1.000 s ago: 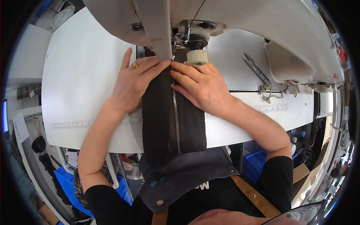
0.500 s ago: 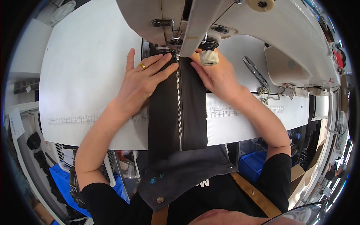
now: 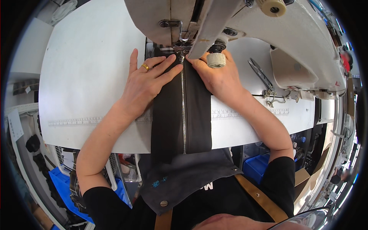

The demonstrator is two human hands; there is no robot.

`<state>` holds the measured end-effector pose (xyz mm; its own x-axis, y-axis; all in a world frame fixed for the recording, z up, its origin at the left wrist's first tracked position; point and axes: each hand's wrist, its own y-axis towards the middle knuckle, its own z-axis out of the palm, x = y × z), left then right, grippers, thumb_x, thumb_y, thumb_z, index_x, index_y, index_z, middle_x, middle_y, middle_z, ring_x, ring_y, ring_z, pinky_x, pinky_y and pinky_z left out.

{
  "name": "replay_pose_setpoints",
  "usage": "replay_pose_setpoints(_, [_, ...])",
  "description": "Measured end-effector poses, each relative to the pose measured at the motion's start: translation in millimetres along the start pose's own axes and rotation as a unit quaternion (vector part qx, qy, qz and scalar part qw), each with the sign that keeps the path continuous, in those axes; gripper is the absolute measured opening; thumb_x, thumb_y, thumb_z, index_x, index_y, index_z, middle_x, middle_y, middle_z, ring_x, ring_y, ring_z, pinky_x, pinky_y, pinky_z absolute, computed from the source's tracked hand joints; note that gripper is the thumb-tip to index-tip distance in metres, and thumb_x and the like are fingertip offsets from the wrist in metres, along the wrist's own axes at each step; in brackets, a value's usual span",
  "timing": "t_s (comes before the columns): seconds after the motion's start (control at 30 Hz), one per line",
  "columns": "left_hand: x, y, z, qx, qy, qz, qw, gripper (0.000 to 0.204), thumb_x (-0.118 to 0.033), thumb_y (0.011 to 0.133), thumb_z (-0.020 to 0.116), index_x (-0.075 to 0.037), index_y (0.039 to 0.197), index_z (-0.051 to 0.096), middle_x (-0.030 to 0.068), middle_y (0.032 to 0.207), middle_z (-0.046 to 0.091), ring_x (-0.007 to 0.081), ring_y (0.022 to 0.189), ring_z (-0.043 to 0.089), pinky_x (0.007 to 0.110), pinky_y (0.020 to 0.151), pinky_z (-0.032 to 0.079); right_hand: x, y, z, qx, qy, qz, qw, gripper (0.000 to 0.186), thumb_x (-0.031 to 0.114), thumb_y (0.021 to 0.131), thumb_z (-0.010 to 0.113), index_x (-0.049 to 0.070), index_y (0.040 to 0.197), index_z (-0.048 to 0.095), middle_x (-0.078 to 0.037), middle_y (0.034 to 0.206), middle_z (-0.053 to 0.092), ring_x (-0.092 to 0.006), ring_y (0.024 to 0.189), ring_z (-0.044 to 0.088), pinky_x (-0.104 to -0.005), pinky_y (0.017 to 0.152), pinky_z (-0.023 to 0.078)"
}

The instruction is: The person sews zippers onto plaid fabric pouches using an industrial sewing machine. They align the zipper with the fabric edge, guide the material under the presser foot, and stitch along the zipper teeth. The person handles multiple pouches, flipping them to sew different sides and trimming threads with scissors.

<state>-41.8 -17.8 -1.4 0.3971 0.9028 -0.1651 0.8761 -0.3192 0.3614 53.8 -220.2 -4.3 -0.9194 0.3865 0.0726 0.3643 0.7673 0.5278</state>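
Observation:
A long strip of black fabric (image 3: 166, 119) runs from the sewing machine's needle area down over the table's front edge. A metal zipper (image 3: 183, 111) lies lengthwise along it, its slider near the presser foot (image 3: 181, 50). My left hand (image 3: 143, 82) rests flat on the fabric left of the zipper, fingers stretched out, with a gold ring on one. To the right, my right hand (image 3: 219, 78) has its thumb and fingertips pressed together at the fabric beside the presser foot. Some right-hand fingers are hidden behind the machine's ribbed knob (image 3: 216, 60).
The white sewing machine (image 3: 306, 34) arches over the back and right. Thread snips (image 3: 260, 73) lie on the white table (image 3: 92, 69) near tangled cord (image 3: 273, 98). A printed ruler scale (image 3: 80, 122) crosses the table. Blue bins (image 3: 256, 166) stand below its front edge.
My right hand has shifted left, bringing its fingertips close to the zipper's top at the presser foot. My left hand and the fabric stay nearly in place. The view has shifted slightly.

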Motion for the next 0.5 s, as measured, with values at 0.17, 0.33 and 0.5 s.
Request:
replay_pose_setpoints(0.17, [-1.0,-0.6,1.4,-0.008,-0.006,-0.003,1.000,0.046,-0.006,0.076,0.056,-0.019,0.120,0.059,0.0000,0.124,0.056,0.0173,0.110,0.052,0.059,0.107,0.014,1.3,-0.2,-1.7,0.004,0.012,0.017,1.000,0.016,0.011,0.074,0.061,0.006,0.090,0.063,-0.006,0.101,0.062,-0.0219,0.096,0.056,-0.0344,0.080,0.044])
replay_pose_setpoints(0.33, [-2.3,-1.0,2.0,-0.011,-0.007,-0.006,1.000,0.046,-0.006,0.076,0.056,-0.019,0.120,0.059,0.0004,0.124,0.056,0.0174,0.111,0.052,0.058,0.107,0.015,1.4,-0.5,-1.4,0.003,0.024,0.025,0.999,0.016,0.010,0.074,0.062,0.006,0.090,0.063,-0.006,0.101,0.062,-0.0222,0.096,0.056,-0.0343,0.080,0.044])
replay_pose_setpoints(0.5, [-2.7,0.4,-0.2,-0.010,-0.004,-0.005,1.000,0.045,-0.007,0.077,0.056,-0.019,0.120,0.059,0.0008,0.127,0.054,0.0177,0.111,0.051,0.058,0.106,0.016,-0.4,-1.4,-0.8,0.015,0.037,0.029,0.999,0.017,0.012,0.075,0.062,0.006,0.090,0.063,-0.006,0.102,0.062,-0.0236,0.096,0.056,-0.0348,0.080,0.044])
